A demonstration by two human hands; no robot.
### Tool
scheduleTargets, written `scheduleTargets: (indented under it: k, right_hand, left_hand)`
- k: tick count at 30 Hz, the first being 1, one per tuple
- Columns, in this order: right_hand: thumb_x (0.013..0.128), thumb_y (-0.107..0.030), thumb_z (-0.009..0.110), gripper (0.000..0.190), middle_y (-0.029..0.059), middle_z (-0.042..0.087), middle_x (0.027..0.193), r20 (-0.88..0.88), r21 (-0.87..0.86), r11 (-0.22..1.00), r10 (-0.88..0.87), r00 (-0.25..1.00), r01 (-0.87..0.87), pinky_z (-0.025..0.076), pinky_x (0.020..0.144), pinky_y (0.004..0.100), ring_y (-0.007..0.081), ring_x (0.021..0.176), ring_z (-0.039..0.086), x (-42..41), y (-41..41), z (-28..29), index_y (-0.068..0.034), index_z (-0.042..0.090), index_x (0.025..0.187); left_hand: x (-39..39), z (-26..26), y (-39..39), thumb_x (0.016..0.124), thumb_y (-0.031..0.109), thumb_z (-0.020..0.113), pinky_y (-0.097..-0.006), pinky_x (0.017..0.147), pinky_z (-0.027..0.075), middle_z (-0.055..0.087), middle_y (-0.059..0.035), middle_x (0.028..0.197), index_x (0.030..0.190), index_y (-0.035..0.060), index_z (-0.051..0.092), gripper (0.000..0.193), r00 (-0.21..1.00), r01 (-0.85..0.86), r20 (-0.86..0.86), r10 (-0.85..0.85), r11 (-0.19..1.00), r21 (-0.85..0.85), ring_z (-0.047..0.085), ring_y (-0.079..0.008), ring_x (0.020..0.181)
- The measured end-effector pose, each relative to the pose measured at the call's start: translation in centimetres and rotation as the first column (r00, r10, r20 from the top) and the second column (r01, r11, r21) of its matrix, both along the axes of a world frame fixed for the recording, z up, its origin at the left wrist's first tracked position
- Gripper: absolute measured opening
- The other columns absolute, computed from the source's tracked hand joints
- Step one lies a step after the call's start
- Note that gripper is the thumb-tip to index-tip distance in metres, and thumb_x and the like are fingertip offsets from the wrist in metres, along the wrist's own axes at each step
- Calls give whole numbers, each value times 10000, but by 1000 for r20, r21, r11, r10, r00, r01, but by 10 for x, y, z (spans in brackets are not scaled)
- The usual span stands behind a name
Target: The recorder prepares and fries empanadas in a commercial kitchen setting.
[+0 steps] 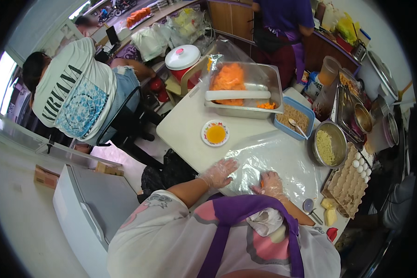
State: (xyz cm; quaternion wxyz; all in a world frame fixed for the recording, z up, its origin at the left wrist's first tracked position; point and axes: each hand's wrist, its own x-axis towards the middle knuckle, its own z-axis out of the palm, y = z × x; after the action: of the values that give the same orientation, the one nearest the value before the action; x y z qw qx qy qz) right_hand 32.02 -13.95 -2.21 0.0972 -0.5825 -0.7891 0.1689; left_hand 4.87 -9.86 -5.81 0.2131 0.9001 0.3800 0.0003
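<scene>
My left hand (222,173), in a clear plastic glove, lies with spread fingers at the left edge of a clear plastic sheet (281,153) on the white table. My right hand (271,184), gloved too, presses on the sheet with a bit of orange food showing by its fingers; how it is gripped I cannot tell. Beyond the sheet sits a flowered saucer of orange liquid (215,133). Behind it a steel pan (243,110) holds orange dough, with a white rolling pin (237,95) across it. A blue tub (311,114) of brown filling with a spoon stands to its right.
A steel bowl of pale shreds (330,144) and an egg tray (347,180) line the right side. Near them lie a round-headed metal tool (308,205) and yellow blocks (330,212). One person sits at left, another stands beyond the table. A chest freezer (104,194) is at lower left.
</scene>
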Motion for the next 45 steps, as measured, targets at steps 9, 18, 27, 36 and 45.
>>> scheduleTargets:
  k: [9, 18, 27, 36, 45]
  right_hand:
    - [765, -289, 702, 258, 120, 602, 875, -62, 213, 974, 91, 994, -76, 466, 787, 455, 311, 870, 588, 15, -14, -40, -69, 654, 891]
    - [846, -313, 595, 267, 152, 648, 833, 88, -125, 992, -26, 996, 37, 494, 781, 457, 348, 851, 621, 9, 25, -6, -62, 668, 792]
    - [750, -175, 751, 428, 81, 630, 1080, -412, -432, 900, -146, 899, -53, 493, 866, 334, 231, 987, 610, 80, 49, -25, -64, 571, 1122]
    - [806, -249, 689, 435, 212, 552, 1126, -82, -179, 977, -134, 988, 118, 457, 909, 454, 387, 1057, 546, 29, 24, -4, -49, 579, 1176]
    - [860, -343, 655, 382, 196, 558, 1050, 75, -129, 976, -164, 984, 173, 474, 856, 463, 374, 1019, 542, -5, 17, -4, -38, 592, 1081]
  left_hand:
    - [1, 3, 2, 862, 250, 565, -503, 1153, 202, 338, -175, 1493, 1395, 30, 397, 601, 1000, 15, -3, -15, 999, -46, 276, -330, 1408]
    - [2, 8, 3, 867, 238, 557, -493, 1157, 203, 348, -164, 1491, 1403, 37, 393, 596, 999, 12, -43, -13, 999, -34, 270, -326, 1411]
    - [1, 2, 0, 874, 236, 550, -490, 1156, 211, 354, -171, 1483, 1399, 33, 396, 584, 1000, 17, -10, -18, 1000, -21, 273, -327, 1408]
    - [3, 0, 2, 872, 221, 547, -484, 1151, 225, 375, -164, 1469, 1353, 28, 451, 527, 1000, 12, 18, -13, 999, 34, 310, -323, 1387]
    - [1, 5, -2, 872, 237, 543, -479, 1146, 230, 376, -161, 1475, 1376, 33, 432, 555, 1000, -7, 0, 7, 1000, 16, 294, -323, 1398]
